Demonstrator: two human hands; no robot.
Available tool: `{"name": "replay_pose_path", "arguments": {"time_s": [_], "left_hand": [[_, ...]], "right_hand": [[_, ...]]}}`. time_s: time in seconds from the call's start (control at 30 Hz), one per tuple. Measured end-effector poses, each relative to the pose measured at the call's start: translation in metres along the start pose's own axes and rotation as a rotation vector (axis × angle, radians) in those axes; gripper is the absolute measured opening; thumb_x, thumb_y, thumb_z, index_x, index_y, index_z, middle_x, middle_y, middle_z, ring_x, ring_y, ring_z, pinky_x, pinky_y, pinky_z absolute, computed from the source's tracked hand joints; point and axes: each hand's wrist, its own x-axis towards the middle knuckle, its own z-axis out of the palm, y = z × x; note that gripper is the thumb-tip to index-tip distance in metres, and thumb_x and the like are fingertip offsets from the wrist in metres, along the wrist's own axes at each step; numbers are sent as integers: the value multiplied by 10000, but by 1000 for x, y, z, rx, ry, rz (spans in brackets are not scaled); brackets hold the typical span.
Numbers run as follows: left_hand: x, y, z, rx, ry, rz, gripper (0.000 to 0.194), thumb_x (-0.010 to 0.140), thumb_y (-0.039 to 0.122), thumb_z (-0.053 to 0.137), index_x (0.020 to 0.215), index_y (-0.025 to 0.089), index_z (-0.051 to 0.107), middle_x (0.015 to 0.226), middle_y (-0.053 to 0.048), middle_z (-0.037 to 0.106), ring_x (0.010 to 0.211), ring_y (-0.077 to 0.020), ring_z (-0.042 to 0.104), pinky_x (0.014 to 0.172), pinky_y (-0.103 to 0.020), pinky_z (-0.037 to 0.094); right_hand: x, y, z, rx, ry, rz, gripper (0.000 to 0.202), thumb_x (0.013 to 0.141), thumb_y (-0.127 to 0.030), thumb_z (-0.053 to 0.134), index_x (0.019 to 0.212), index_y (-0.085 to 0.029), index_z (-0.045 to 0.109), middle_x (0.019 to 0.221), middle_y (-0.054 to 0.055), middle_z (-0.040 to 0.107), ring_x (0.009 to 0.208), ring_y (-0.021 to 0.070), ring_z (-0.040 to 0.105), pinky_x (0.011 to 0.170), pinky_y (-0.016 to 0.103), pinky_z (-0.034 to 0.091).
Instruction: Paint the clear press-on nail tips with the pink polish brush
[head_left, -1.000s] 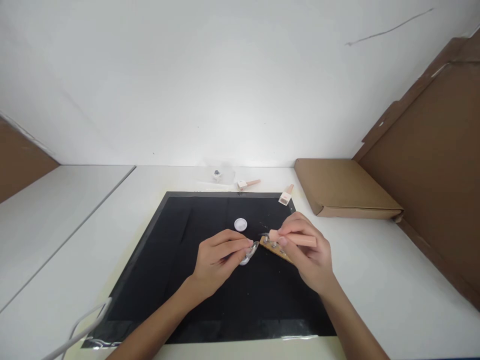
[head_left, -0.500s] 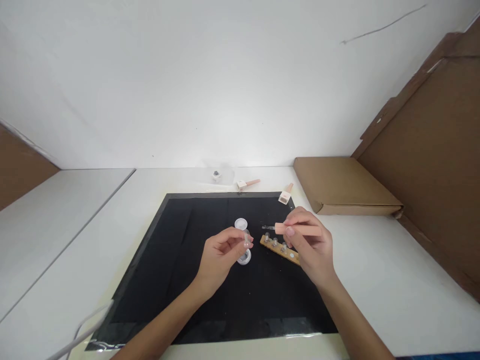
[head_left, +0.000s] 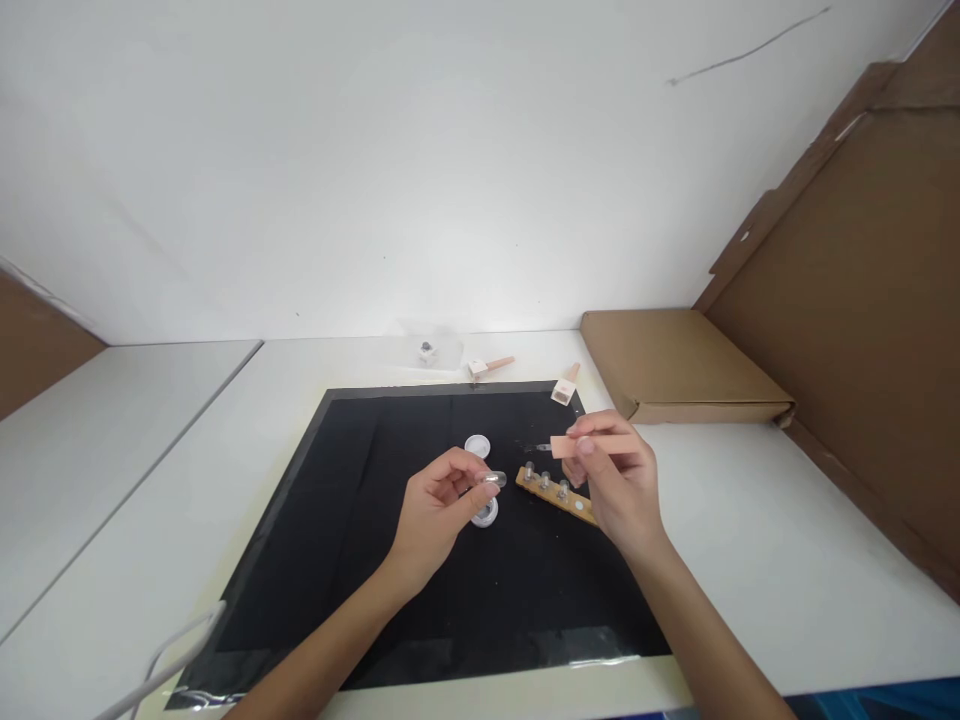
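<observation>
My left hand point(head_left: 442, 510) is closed, with a clear false nail point(head_left: 494, 479) pinched between thumb and fingertips, its rounded end pointing right. My right hand point(head_left: 619, 480) grips a nail polish brush point(head_left: 600, 446) by its peach handle, bristles pointing left and apart from the nail. Below my left fingertips stands a small white jar point(head_left: 486, 513) with greyish contents, partly hidden. Its round white lid point(head_left: 477, 447) lies just behind. Beside my right hand, a wooden display strip point(head_left: 555, 495) carries several clear nails; my hand covers its right end.
A black mat point(head_left: 360, 560) covers the work area. Behind it lie two peach-handled polish bottles point(head_left: 478, 369) point(head_left: 564, 390) and a clear plastic packet point(head_left: 439, 351). A flat cardboard box point(head_left: 682, 365) sits back right. A white cable or bar point(head_left: 176, 660) is at front left.
The false nail has turned in my left fingers from upright to lying sideways. My right hand and the brush are raised slightly. The whole view has shifted a little.
</observation>
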Motion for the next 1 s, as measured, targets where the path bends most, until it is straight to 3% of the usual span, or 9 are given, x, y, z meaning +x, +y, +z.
{"name": "replay_pose_path", "arguments": {"time_s": [0.27, 0.6, 0.8, 1.0], "left_hand": [[0, -1, 1, 51, -42, 141, 46, 684, 159, 759, 703, 170, 719, 712, -23, 595, 662, -120, 553, 562, -221, 458], [1, -1, 1, 39, -49, 105, 89, 661, 171, 775, 660, 154, 687, 702, -11, 560, 636, -108, 530, 541, -212, 441], [1, -1, 4, 18, -60, 86, 94, 653, 125, 769, 649, 150, 678, 710, -8, 556, 634, -101, 530, 540, -208, 430], [3, -3, 7, -22, -84, 82, 106, 654, 99, 763, 632, 140, 668, 711, -1, 549, 633, -85, 533, 558, -192, 433]], "right_hand": [[-2, -6, 3, 72, -47, 19, 122, 854, -279, 647, 751, -216, 665, 799, 1, 600, 515, 85, 475, 477, 234, 415], [-1, -2, -2, 26, -23, 31, 161, 835, -371, 654, 784, -219, 670, 748, 12, 612, 540, 113, 519, 477, 242, 424], [0, -12, -4, 1, -234, 17, 148, 854, -316, 633, 749, -215, 657, 714, 19, 622, 592, 137, 545, 526, 261, 435], [6, -23, -1, -22, -471, 4, 58, 854, -218, 609, 802, -210, 633, 669, 1, 609, 560, 117, 483, 504, 238, 375]]}}
